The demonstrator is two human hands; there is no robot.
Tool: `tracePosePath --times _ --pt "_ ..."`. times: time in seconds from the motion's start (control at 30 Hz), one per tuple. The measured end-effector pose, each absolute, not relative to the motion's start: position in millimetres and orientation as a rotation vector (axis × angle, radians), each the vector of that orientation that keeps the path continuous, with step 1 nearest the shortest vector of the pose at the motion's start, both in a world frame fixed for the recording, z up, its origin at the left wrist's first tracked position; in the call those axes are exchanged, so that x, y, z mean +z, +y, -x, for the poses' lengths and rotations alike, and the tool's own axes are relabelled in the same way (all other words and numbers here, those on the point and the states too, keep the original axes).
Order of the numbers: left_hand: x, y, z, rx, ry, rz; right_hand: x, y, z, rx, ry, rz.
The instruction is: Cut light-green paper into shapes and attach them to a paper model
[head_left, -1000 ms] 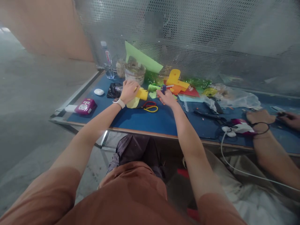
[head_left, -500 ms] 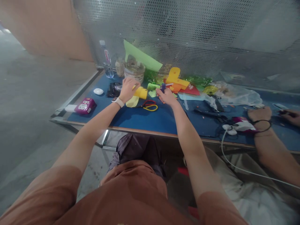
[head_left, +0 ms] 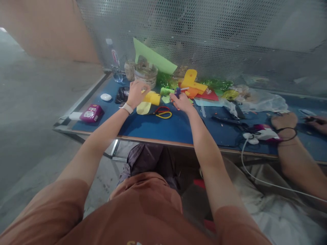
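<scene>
My left hand [head_left: 138, 92], with a white watch on the wrist, is closed with curled fingers at the left end of a rolled piece of yellow paper [head_left: 154, 98]. A pale yellow piece of paper [head_left: 143, 108] lies just below it. My right hand [head_left: 181, 101] is wrapped round a dark blue glue gun [head_left: 177, 92], with a white stick [head_left: 184, 88] jutting out to the right. Close to its left side is a green paper roll [head_left: 167, 91]. Scissors [head_left: 163, 112] with red and yellow handles lie between my hands.
Behind my left hand stand a tub [head_left: 146, 75], a jar [head_left: 129, 70] and a water bottle [head_left: 115, 63]. A purple box [head_left: 92, 113] and white mouse-shaped case [head_left: 106, 97] sit left. Yellow paper cutouts [head_left: 190, 80] lie right. A co-worker's hand [head_left: 284, 121] rests farther right.
My left hand has shifted slightly left along the yellow paper. My right hand stays almost still with the glue gun. The whole view has tilted a little.
</scene>
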State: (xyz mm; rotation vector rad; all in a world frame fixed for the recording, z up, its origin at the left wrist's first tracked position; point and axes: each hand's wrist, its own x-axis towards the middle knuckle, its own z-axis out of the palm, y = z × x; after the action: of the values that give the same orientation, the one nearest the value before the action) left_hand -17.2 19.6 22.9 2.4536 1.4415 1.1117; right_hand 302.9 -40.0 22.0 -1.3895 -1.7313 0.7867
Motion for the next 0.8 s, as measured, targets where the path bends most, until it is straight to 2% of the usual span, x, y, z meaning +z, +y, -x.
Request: tracePosePath --times 0.57,0.8 --pt "9.2 19.1 11.8 1.006 1.275 -2.536 24.5 -42.1 -301.1 0.742 -1.757 1.429" --pt "10.6 24.0 14.0 0.981 1.39 -2.495 24.1 -41.3 -298.5 0.76 -1.721 1.417"
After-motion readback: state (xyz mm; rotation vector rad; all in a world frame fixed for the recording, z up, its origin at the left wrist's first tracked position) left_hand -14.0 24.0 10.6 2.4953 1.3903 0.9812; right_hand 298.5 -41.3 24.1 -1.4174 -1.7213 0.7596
